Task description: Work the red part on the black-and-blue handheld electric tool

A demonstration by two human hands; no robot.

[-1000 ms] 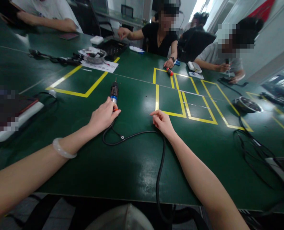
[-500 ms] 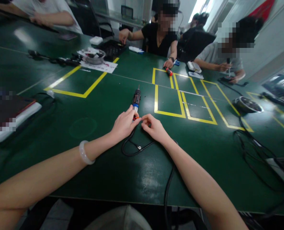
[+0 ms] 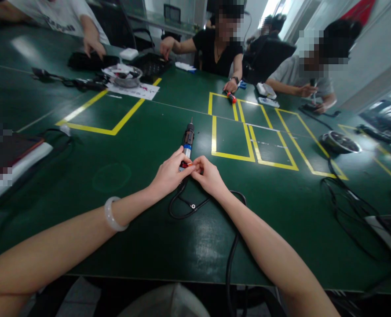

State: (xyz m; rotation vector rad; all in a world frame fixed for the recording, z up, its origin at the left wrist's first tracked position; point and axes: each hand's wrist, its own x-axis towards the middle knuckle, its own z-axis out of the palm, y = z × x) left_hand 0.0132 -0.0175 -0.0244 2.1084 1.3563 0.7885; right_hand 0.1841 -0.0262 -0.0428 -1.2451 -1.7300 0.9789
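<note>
An electric screwdriver (image 3: pixel 188 140) lies on the green table, its bit pointing away from me. It has a dark front, a blue ring, a silver body and a red-orange part near its rear. My left hand (image 3: pixel 169 172) is closed around the rear from the left, thumb stretched to the right. My right hand (image 3: pixel 208 174) is closed in a pinch beside that thumb, at the red-orange part; what its fingertips hold is hidden. A black cable (image 3: pixel 181 216) loops below the hands and runs under my right forearm down past the table edge.
Yellow tape rectangles (image 3: pixel 233 156) mark the table ahead. A metal bowl (image 3: pixel 129 80) stands on paper at back left, another bowl (image 3: pixel 342 144) at right near loose cables (image 3: pixel 334 198). A dark red-edged device (image 3: pixel 12 154) sits left. Co-workers sit across; one hand holds a red-black tool (image 3: pixel 231 97).
My right hand has moved slightly left and now meets my left thumb at the screwdriver's rear. The co-worker at the far left has put a hand on a black object.
</note>
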